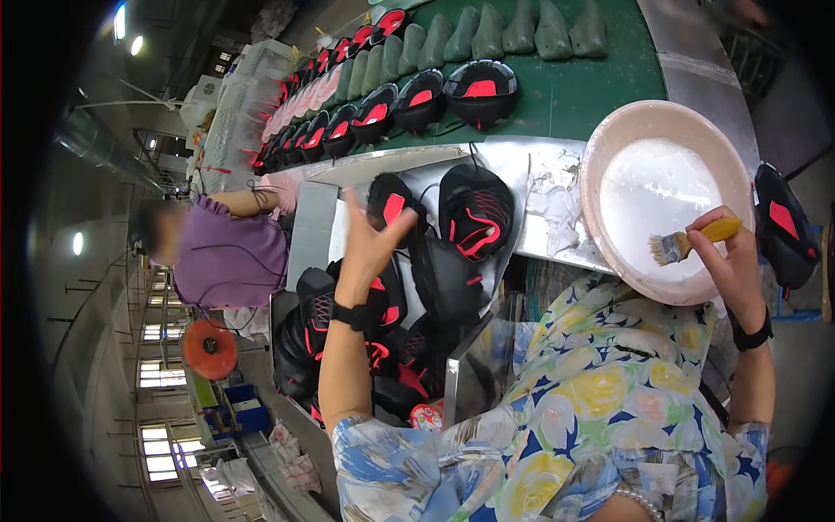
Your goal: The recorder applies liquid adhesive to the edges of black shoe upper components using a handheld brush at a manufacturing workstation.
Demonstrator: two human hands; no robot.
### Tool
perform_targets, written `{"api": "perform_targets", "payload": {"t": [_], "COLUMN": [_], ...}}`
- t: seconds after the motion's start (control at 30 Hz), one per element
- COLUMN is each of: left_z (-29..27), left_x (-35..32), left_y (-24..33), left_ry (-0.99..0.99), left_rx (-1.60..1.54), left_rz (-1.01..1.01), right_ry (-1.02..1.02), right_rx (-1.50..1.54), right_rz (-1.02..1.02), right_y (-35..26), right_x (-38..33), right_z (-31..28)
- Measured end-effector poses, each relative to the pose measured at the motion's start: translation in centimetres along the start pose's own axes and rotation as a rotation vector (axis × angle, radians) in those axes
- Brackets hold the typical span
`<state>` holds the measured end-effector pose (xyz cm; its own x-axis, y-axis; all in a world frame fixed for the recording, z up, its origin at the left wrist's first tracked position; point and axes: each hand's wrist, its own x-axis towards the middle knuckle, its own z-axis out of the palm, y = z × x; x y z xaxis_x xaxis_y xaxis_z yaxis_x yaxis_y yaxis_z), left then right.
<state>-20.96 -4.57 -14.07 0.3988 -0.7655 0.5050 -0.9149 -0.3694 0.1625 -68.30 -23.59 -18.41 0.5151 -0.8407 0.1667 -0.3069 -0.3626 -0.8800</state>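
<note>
My right hand (729, 265) grips a paintbrush (671, 249) by its yellow handle. The bristles, whitish and wet-looking, hover over a beige basin (598, 217) holding white liquid (657, 187). On the other side, my left hand (370, 248) is open, thumb and fingers spread, above a pile of black shoe uppers with red linings. Closest to its fingers is one such upper (391, 202); whether they touch cannot be seen. Another black upper with red lacing (477, 213) lies to the right of that hand, on the metal surface.
Behind, a green table (574, 91) carries rows of black-and-red uppers (481, 91) and green shoe lasts (487, 35). A black shoe upper (783, 222) stands right of the basin. At left is a person in a purple top (230, 252), near an orange round fan (209, 350).
</note>
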Motion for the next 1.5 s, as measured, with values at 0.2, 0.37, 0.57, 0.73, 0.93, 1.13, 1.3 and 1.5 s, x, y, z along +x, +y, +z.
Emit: {"api": "perform_targets", "payload": {"t": [0.2,0.37,0.57,0.73,0.93,1.13,1.3,1.5], "left_z": [1.2,-6.7,-9.5,-1.5,10.7,15.6,4.9,-11.4], "left_x": [-8.4,-4.5,-1.6,0.4,-3.7,-2.7,6.7,14.4], "left_y": [0.9,-3.3,-6.3,-1.8,0.6,-3.9,-2.1,-6.1], "left_ry": [-0.542,-0.164,0.123,-0.231,-0.532,-0.540,-0.365,-0.739], "left_rx": [-0.295,-0.343,0.437,-0.109,0.429,-0.862,-1.369,-1.638], "left_rz": [-0.136,-0.457,0.070,-0.069,0.220,-0.327,-0.645,-0.258], "right_ry": [-0.007,-0.043,-0.043,-0.044,-0.020,-0.045,-0.056,-0.052], "right_rx": [0.072,0.012,0.049,0.015,-0.023,0.003,-0.008,0.004], "right_rz": [-0.002,-0.067,-0.045,-0.035,-0.023,-0.036,-0.025,-0.019], "right_y": [-0.8,-0.1,-0.4,-0.5,-0.7,-1.4,-0.3,-0.7], "right_x": [-0.2,-0.2,0.1,-0.5,-0.7,-1.0,-1.0,-0.7], "right_z": [0.8,0.1,0.9,0.3,-0.1,0.0,-0.1,0.2]}}
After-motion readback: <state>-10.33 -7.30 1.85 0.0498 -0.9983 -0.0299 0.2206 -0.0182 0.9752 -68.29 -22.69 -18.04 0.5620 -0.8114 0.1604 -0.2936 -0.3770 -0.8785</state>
